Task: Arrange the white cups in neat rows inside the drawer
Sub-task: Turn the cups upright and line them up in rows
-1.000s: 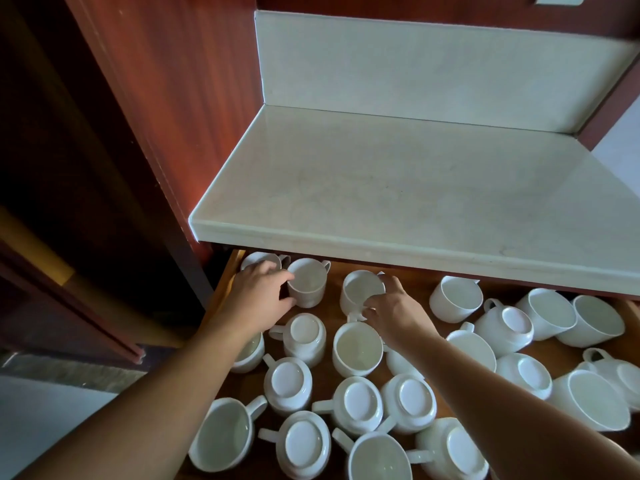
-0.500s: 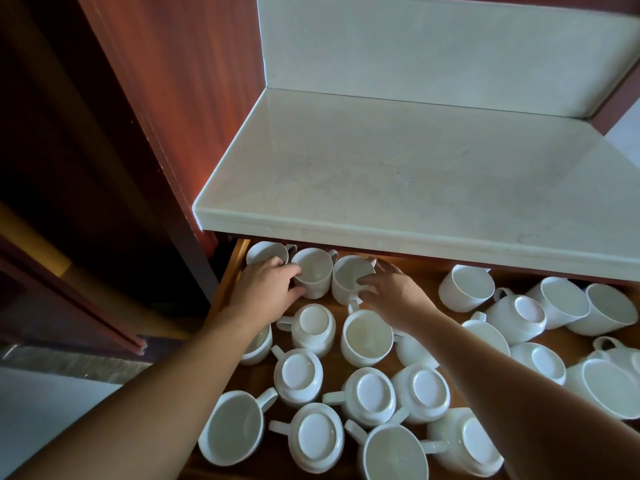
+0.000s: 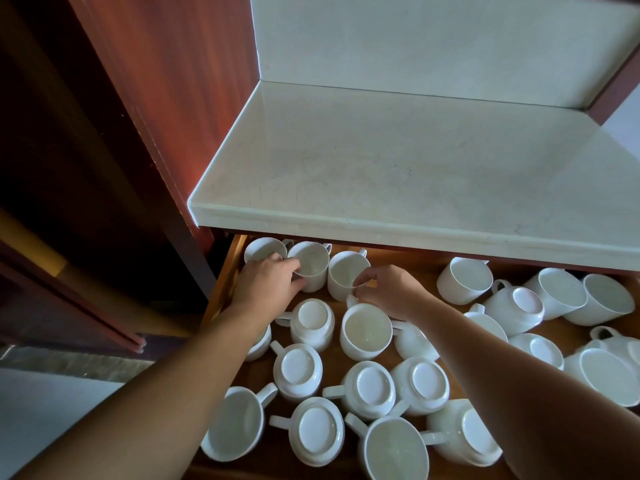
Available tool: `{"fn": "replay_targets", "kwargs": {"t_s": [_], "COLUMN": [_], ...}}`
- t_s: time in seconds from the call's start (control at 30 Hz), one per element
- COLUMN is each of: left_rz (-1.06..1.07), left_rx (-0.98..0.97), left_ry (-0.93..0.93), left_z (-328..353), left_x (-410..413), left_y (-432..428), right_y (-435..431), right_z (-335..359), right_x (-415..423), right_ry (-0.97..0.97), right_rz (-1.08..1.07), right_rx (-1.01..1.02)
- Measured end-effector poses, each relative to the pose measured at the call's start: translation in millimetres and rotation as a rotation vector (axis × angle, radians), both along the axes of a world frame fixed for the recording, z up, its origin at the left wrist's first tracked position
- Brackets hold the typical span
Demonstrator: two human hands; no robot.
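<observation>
An open wooden drawer holds several white cups, some upright, some upside down, some on their sides. Three upright cups stand side by side at the back left: one in the corner, a second and a third. My left hand grips the near side of the second cup. My right hand pinches the near rim of the third cup. Just in front stands another upright cup.
A pale stone counter overhangs the back of the drawer and hides its rear edge. A red-brown wooden panel rises on the left. More cups lie tipped at the right side.
Both hands have pushed their cups back and left, so they now stand tight beside the corner cup under the counter edge. The view has tilted slightly.
</observation>
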State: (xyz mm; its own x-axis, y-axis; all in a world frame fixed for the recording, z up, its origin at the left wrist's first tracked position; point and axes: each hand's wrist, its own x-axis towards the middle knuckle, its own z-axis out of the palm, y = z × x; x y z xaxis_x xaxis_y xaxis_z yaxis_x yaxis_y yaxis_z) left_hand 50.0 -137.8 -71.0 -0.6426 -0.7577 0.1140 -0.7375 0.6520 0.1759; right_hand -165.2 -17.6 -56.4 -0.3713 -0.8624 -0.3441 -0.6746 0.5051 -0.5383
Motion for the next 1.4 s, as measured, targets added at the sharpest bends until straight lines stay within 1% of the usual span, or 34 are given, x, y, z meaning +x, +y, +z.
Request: {"fn": "replay_targets", "kwargs": {"t_s": [0.23,0.4,0.47,0.6,0.77,0.9,1.1,1.27,1.4], "left_rz": [0.014,0.016,-0.015,-0.069,-0.053,-0.047,-0.053,0.011,0.007], "left_rx": [0.052,0.110,0.125,0.104,0.101,0.097,0.159,0.099,0.090], "left_ry": [0.071,0.080,0.044,-0.009,-0.058,-0.060,-0.026,0.007,0.015], "left_z": [-1.1,0.2,2.6,3.5,2.4,1.4,-1.6,-6.8,-8.0], "left_x": [2.6,4.1,8.4,17.6,17.6,16.4,9.6,1.1,1.7], "left_y": [-4.5,-11.3,-16.4,-24.7,-23.6,-22.5,-21.3,-14.5,-13.3], "right_y": [-3.5,-6.4,-6.1,-6.2,-4.8,-7.2,-6.4,-6.6,-8.0], "right_z": [0.4,-0.9,-2.5,-7.1,-7.5,-5.7,-6.0,-0.4,4.2], "right_x": [-1.7,1.6,6.6,13.2,13.4,13.9,17.5,17.8,23.2], "right_ry": [-0.043,-0.030,-0.006,-0.006,0.021,0.036,0.030,0.053,0.078], "right_rz": [0.029,0.017,-0.006,-0.058,-0.073,-0.081,-0.094,-0.088,-0.085], "right_rx": [0.003,-0.018,-0.034,-0.087,-0.103,-0.107,-0.114,-0.117,-0.114]}}
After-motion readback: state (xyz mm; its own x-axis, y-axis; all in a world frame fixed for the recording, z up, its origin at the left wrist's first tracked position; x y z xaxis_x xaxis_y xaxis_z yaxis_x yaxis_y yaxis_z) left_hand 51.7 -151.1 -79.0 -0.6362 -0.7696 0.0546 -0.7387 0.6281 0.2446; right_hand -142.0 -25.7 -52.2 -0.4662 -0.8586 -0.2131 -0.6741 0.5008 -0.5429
